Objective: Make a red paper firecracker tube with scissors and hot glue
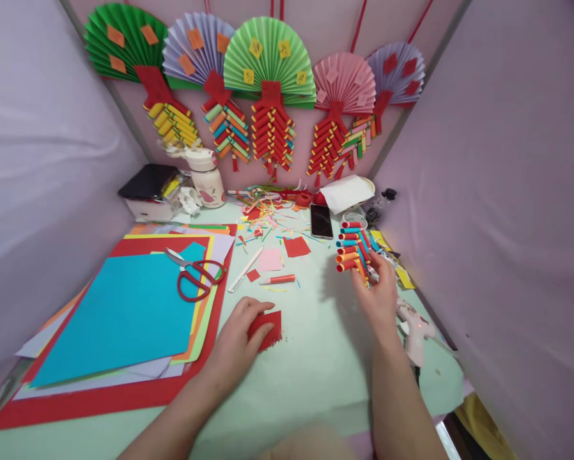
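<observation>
Head camera looks down, close over table (316, 358).

Left hand (236, 342) low, right hand (378, 294) higher, fingers (366, 281) closed

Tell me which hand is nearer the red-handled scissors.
Left. The left hand, pinching a red paper piece, lies just right of and below the scissors. The right hand, holding a bundle of paper rolls, is far to their right.
</observation>
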The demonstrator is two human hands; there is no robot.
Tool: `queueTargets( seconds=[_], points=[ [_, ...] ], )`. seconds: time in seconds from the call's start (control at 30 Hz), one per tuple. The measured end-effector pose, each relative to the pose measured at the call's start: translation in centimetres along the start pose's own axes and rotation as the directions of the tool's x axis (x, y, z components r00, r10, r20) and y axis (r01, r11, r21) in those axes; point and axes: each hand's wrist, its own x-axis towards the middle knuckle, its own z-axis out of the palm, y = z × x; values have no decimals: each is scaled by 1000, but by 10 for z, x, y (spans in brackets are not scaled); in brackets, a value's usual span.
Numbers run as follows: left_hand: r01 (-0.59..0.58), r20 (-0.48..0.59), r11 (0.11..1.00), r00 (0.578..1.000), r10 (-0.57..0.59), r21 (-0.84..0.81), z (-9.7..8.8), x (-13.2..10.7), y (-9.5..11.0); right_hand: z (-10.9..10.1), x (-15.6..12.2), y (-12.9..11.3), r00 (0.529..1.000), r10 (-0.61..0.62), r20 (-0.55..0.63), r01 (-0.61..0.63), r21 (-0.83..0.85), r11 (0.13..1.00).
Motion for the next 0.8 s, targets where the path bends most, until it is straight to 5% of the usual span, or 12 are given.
queueTargets(
  seconds=[0.37,0.8],
  points=[
    [27,-119,994,992,-39,-102,0,3,-5,10,-1,1,988,-152,5,152,40,988],
    [-11,-180,989,984,-16,-146,1,2,-4,30,-13,15,954,-135,269,144,-14,989]
  ],
)
